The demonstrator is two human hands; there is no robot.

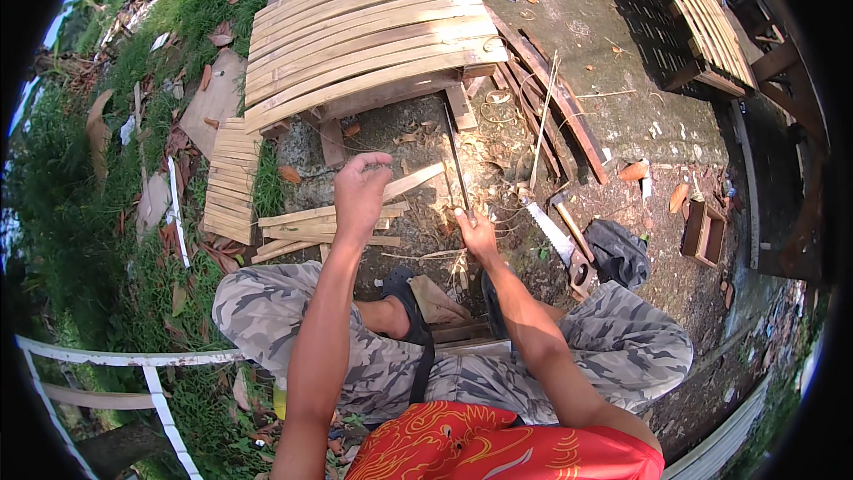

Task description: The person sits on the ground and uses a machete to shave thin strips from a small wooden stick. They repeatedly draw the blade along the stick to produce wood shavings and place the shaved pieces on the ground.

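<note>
My right hand (478,234) is closed around the near end of a long, thin, dark rod-like tool (458,160), perhaps a blade seen edge-on. It points away from me toward the slatted bamboo bench (373,44). My left hand (362,185) is raised to the left of it, fingers curled; whether anything is inside them is hidden. A pale bamboo slat (416,180) shows just beside that hand, and I cannot tell if the two touch. More split bamboo slats (333,229) lie in a loose pile below my left hand.
A handsaw (553,236), a wooden-handled hammer (571,224) and a black bag (619,252) lie at my right. Dark boards (564,111) rest beyond them. A small wooden box (705,233) stands farther right. A slatted bamboo panel (233,180) lies at the left, beside grass.
</note>
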